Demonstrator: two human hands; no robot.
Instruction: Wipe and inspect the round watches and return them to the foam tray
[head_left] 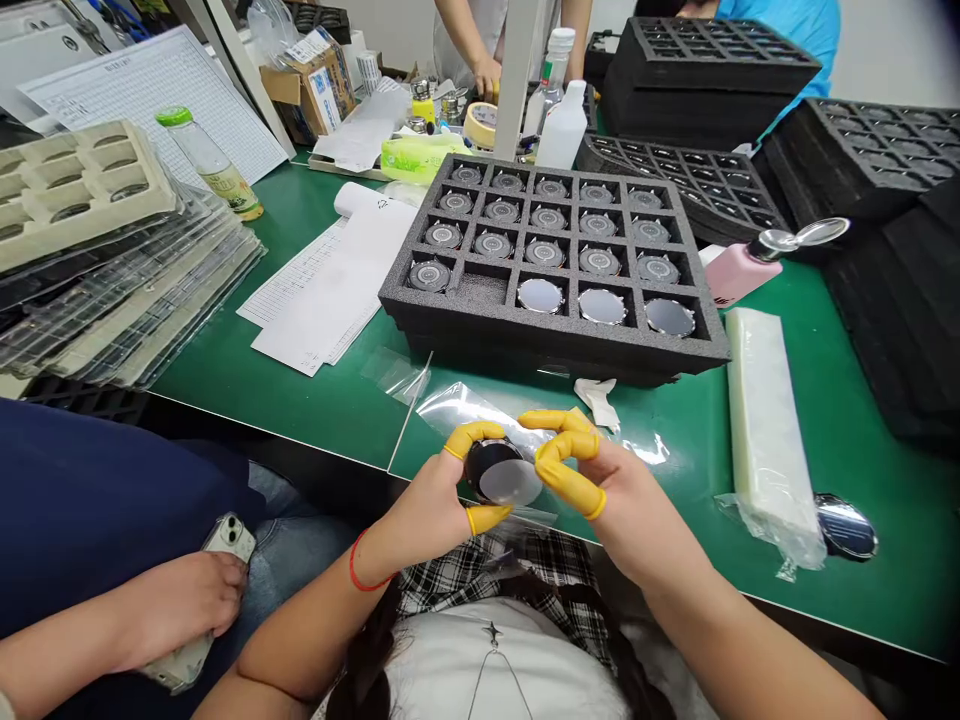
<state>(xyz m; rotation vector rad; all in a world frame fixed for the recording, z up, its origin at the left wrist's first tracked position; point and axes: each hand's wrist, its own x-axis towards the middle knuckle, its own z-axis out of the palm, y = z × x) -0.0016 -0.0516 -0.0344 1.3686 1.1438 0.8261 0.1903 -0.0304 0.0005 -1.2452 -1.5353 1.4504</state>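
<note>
On my screen the left hand (416, 515) and the right hand (622, 500) are close together in front of the chest, and yellow rubber cots (469, 437) cover some of the fingers. Between them the hands hold a round disc (499, 472), just above the edge of the table. Its rim is dark and glossy, and its face is smooth and pale. The grip is narrow: both hands pinch the disc at its rim from opposite sides.

Below the hands lies a thin clear plastic bag (472, 410) on the green mat (330, 400). At 12 o'clock from the hands is a black foam tray (555, 340) with a rough texture and square cells, and round metal parts (596, 305) sit in these cells. At 3 o'clock I see a long pale block (765, 430) wrapped in film, and next to it a shiny disc (846, 527). At 2 o'clock lies a pink bottle (742, 275). At 8 o'clock, well apart, another person's hand (180, 610) holds a phone (234, 537).
</note>
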